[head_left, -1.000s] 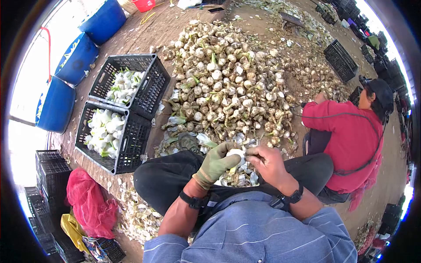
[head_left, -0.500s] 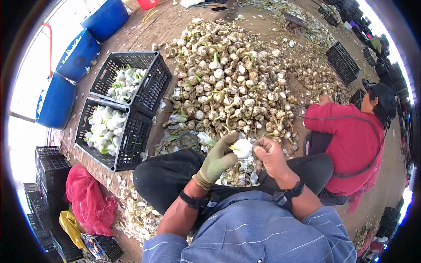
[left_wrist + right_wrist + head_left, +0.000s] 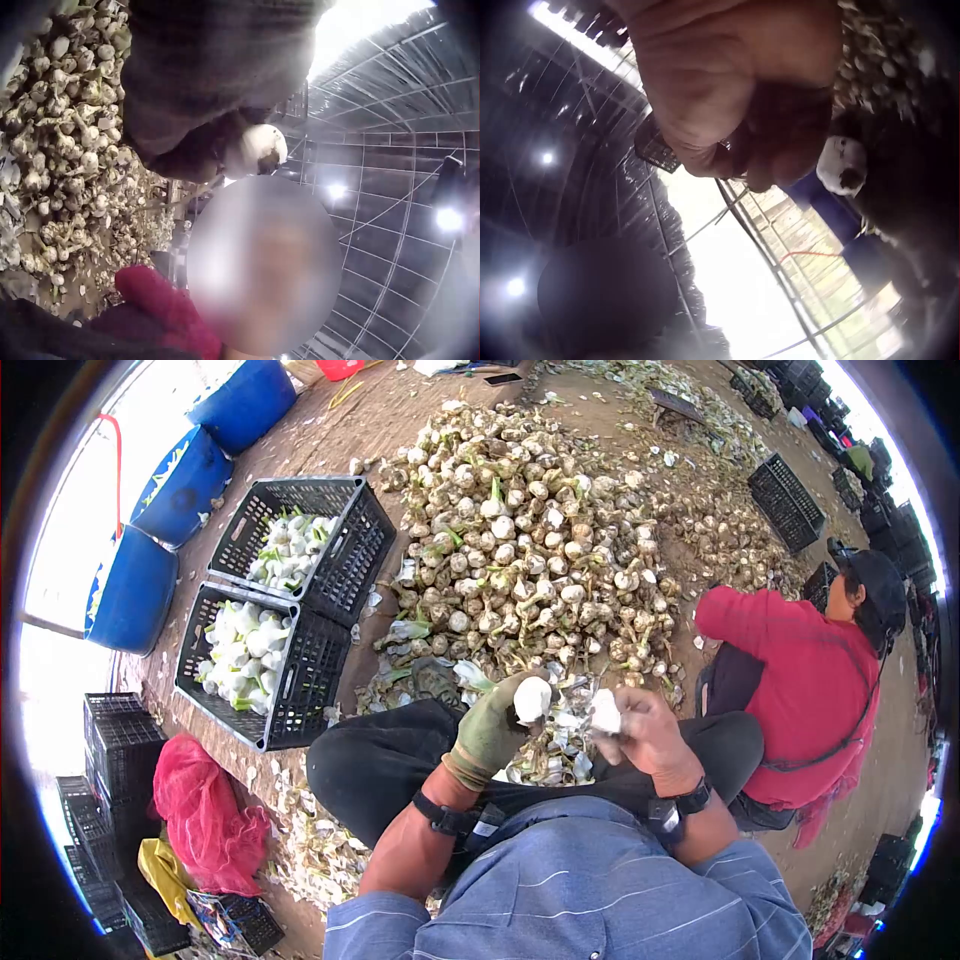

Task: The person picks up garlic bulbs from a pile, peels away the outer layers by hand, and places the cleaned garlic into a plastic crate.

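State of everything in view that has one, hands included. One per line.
Left hand: gloved, gripping a bulb
Garlic bulb: white, held, clear of right hand
Right hand: bare, pinching a white piece
White piece: held, probably garlic skin
Garlic heap: loose, mostly soiled
Near black crate: part filled, white bulbs
Far black crate: likewise
Pink mesh: crumpled

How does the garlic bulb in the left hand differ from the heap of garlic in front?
Colour: the garlic bulb looks mostly white; the heap of garlic is mostly brownish and dirty-looking.
Place: the garlic bulb is held up in the gloved left hand; the heap of garlic lies on the ground.
Number: the garlic bulb is single; the heap of garlic holds many.
Shared: rounded bulbs.
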Demonstrator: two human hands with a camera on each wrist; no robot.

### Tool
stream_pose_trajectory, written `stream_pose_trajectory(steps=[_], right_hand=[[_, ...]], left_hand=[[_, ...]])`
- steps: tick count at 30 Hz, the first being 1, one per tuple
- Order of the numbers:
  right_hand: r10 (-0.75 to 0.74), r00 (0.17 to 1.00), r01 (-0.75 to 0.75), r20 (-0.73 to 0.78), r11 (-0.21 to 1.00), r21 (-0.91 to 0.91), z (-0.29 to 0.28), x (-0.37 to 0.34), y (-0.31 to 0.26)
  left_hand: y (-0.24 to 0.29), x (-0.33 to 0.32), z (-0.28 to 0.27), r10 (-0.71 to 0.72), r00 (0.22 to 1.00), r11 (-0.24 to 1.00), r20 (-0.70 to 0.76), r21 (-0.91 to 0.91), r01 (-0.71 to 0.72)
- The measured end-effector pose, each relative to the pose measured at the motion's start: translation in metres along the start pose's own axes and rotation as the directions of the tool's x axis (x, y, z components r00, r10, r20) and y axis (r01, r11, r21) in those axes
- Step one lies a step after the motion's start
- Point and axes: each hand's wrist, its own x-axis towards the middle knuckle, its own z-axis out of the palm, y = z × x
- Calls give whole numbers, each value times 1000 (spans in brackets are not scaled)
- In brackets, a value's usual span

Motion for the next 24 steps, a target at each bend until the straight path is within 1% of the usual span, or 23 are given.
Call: stream_pose_trajectory(steps=[1, 2, 4, 5, 6, 9, 11, 12, 16, 17, 18, 19, 20, 21, 22, 23, 24], right_hand=[[32, 998, -44, -63, 980, -192, 0, -1, 2], [-30, 998, 11, -60, 955, -296, 3, 1, 5], [-185, 976, 100, -111, 844, -527, 7, 4, 18], [-265, 957, 132, -119, 762, -634, 11, 5, 21], [-284, 951, 96, -124, 650, -754, 16, 7, 23], [-420, 891, 58, -173, 483, -874, 33, 14, 19], [-442, 880, 87, -175, 512, -855, 36, 15, 18], [-441, 881, 102, -168, 525, -845, 36, 15, 18], [-405, 901, 135, -154, 600, -788, 19, 19, 25], [-326, 924, 126, -200, 754, -645, 17, 19, 24], [-240, 944, 107, -228, 874, -475, 14, 19, 22], [-151, 960, 80, -237, 955, -284, 11, 20, 19], [-115, 957, 84, -267, 988, -127, 6, 24, 18], [-131, 943, 145, -306, 989, 22, 3, 25, 16], [-140, 929, 207, -343, 964, 168, 1, 27, 14], [-139, 914, 267, -381, 913, 308, -3, 27, 12], [-179, 933, 222, -313, 969, 107, -10, 26, 14]], left_hand=[[-6, -2, 1, -26, 1000, 1000, 7, -2, 26], [-3, -1, 2, -53, 999, 999, 13, -3, 53], [25, 4, 1, 36, 998, 974, 45, 222, -45], [22, 4, 4, -33, 999, 999, 23, 31, 32], [18, 4, 10, -106, 994, 981, 14, -161, 106], [20, 0, 23, -267, 964, 876, -16, -421, 235], [28, 0, 22, -407, 913, 784, 14, -507, 357], [30, 1, 22, -407, 913, 802, 5, -476, 360], [37, 1, 20, -411, 909, 781, 62, -491, 387], [36, 1, 21, -412, 909, 779, 66, -492, 389], [35, 2, 21, -412, 909, 778, 69, -493, 390], [33, 1, 21, -269, 963, 923, 23, -280, 264], [29, 0, 19, -111, 994, 993, 14, -47, 111], [25, 0, 17, 49, 998, 980, 42, 189, -56], [18, 0, 16, -72, 997, 990, 27, -118, 74], [14, 2, 17, -190, 981, 890, 49, -414, 193], [11, 3, 18, -213, 976, 866, 49, -454, 212]])
